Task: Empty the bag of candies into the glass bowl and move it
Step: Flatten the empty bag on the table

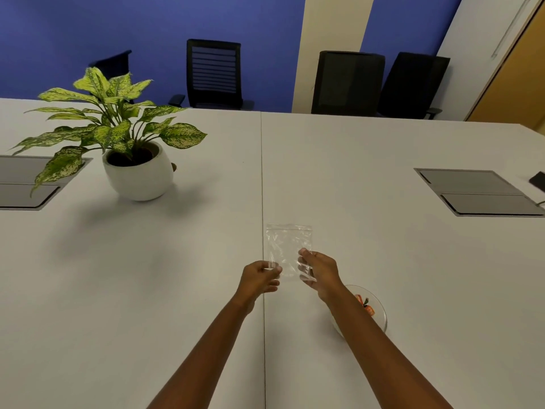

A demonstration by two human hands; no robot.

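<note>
A clear plastic zip bag [287, 246] is held flat above the white table [177, 261], near the middle seam. It looks empty. My left hand [259, 278] pinches its near left corner. My right hand [320, 273] pinches its near right edge. The glass bowl [379, 308] stands on the table under my right forearm, which hides most of it. Orange wrapped candies [365, 305] show inside the bowl.
A potted plant [129, 149] in a white pot stands at the far left. Grey cable hatches sit in the table at the left [20, 184] and right [480, 191]. A dark phone [538, 180] lies at the right edge. Black office chairs [215, 73] line the far side.
</note>
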